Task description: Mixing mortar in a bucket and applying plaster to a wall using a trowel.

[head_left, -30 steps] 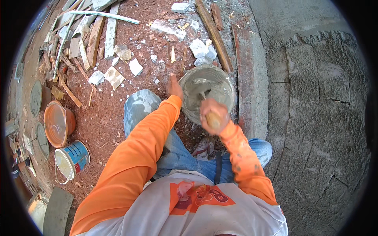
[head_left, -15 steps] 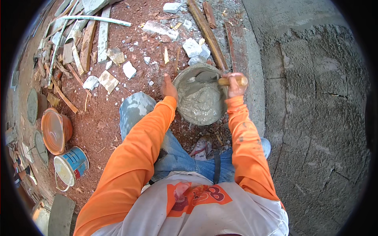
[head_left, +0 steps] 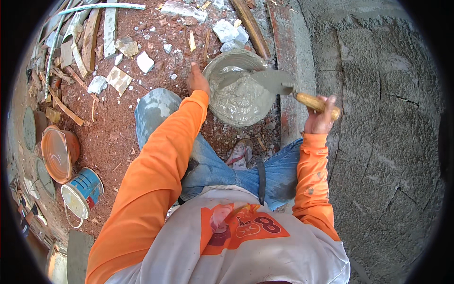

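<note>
A round bucket (head_left: 213, 105) of wet grey mortar (head_left: 241, 99) stands on the ground in front of my knees. My left hand (head_left: 198, 81) is closed at its left rim, with part of the fingers hidden. My right hand (head_left: 320, 116) is shut around the wooden handle of a trowel (head_left: 273, 81). The trowel's mortar-coated blade points left over the bucket's right side, while the handle reaches out over the concrete edge to the right.
A rough grey mortar surface (head_left: 378, 128) spreads along the right. Broken white stones (head_left: 225, 31), a wooden beam (head_left: 251, 27) and scrap planks (head_left: 91, 42) lie beyond the bucket. An orange bucket (head_left: 57, 154) and a blue bucket (head_left: 84, 193) stand on red soil at left.
My right hand has drawn the trowel out of the mortar and moved right, lifting its blade over the bucket's right side. My left hand stays by the left rim.
</note>
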### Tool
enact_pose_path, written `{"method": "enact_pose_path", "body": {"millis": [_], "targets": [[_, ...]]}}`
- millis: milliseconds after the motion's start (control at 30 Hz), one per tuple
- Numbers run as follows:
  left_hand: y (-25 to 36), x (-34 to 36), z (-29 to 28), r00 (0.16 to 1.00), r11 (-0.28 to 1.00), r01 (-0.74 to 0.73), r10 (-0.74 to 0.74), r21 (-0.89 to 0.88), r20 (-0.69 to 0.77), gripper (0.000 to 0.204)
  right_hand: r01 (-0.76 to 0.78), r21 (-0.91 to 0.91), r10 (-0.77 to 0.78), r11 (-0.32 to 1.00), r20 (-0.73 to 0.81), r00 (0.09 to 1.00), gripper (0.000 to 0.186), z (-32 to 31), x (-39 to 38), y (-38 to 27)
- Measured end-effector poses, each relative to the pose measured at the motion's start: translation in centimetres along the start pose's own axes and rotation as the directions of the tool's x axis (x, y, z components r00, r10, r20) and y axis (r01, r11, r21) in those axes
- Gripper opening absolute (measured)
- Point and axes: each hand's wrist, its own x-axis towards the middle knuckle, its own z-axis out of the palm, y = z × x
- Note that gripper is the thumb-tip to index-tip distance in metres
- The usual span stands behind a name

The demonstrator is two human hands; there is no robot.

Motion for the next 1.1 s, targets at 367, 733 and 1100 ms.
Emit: {"method": "enact_pose_path", "body": {"millis": [367,733,1100], "targets": [[1.9,-2.0,-0.7,0.999,0.999,0.051,-0.051,0.001,0.005,0.071,0.107,-0.522,0.016,0.846,0.226,0.974,0.040,-4.7,0.8,-7.5],[1.5,-1.1,-0.5,0.997,0.996,0.072,-0.073,0.045,0.038,0.072,0.139,-0.975,0.752,0.173,0.222,0.620,0.044,-10.0,4.7,-8.5],[0.8,-1.0,-0.7,1.000,0.999,0.012,-0.012,0.044,0.017,0.070,0.682,-0.730,0.554,-0.037,0.553,0.622,0.039,-3.7,4.6,-5.2]]}}
